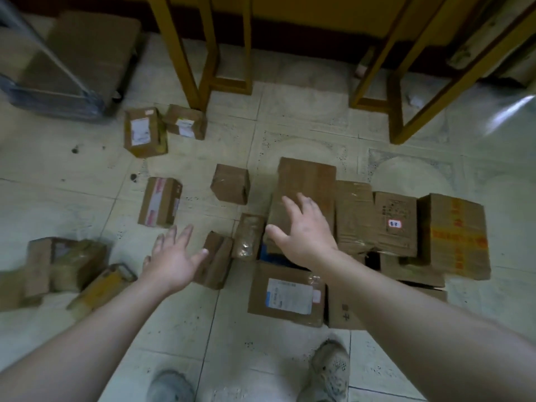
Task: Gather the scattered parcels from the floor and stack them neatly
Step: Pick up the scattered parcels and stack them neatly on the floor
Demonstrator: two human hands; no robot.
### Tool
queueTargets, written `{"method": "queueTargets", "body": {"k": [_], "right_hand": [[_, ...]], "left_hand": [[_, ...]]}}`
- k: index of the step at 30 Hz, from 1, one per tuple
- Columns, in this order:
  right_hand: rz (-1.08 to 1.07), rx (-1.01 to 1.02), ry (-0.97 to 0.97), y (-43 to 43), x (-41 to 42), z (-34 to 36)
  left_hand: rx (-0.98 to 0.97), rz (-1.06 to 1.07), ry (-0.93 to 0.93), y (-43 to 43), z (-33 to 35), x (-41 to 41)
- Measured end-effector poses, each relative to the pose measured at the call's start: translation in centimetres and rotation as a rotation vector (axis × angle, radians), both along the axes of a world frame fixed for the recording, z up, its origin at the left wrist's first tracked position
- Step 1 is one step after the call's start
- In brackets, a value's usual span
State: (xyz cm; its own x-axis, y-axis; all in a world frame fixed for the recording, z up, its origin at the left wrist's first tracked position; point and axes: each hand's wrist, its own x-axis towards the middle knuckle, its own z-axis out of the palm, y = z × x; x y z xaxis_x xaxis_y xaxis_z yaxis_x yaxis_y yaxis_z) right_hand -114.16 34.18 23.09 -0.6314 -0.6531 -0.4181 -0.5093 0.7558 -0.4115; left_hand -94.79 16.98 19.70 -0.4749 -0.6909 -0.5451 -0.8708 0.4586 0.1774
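Down on the tiled floor [43, 175], cardboard parcels lie partly gathered, partly scattered. Both hands reach forward with fingers spread and hold nothing. The right hand [301, 227] hovers over, or perhaps rests on, the near end of a long plain parcel [307, 181] that tops the cluster on the right; whether it touches cannot be told. Beside that parcel sit a taped parcel [352, 216], a parcel with a small white sticker [394, 221] and a parcel with orange printed tape [455, 236], packed side by side and touching. In front of them lies a flat parcel with a white shipping label [287, 294].

The left hand [174, 259] is splayed wide just left of 2 small parcels: a dark one [216, 256] by its thumb and a shiny taped one [249, 236] next to it. Farther out lie a red-striped parcel [159, 201], a small cube-shaped parcel [230, 184], and 2 labelled parcels [145, 132] near a yellow wooden table leg [179, 50]. At the left edge a blurred heap of parcels [66, 265] lies well apart from the cluster. 2 grey shoes [327, 372] show at the bottom.
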Motion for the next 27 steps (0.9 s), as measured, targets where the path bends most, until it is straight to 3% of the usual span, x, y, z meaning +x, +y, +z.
{"method": "queueTargets", "body": {"k": [14,19,27], "right_hand": [[0.236,0.266,-0.144,-21.7,24.3,-1.1],[0.304,0.271,-0.224,-27.8,29.7,-2.7],[0.163,0.289,-0.471,-35.5,31.1,-7.3]], "left_hand": [[0.161,0.298,-0.071,-18.1,2.3,30.0],[0.198,0.459,-0.031,-22.1,1.7,33.8],[0.315,0.607,-0.017,-28.5,-1.4,32.9]]}}
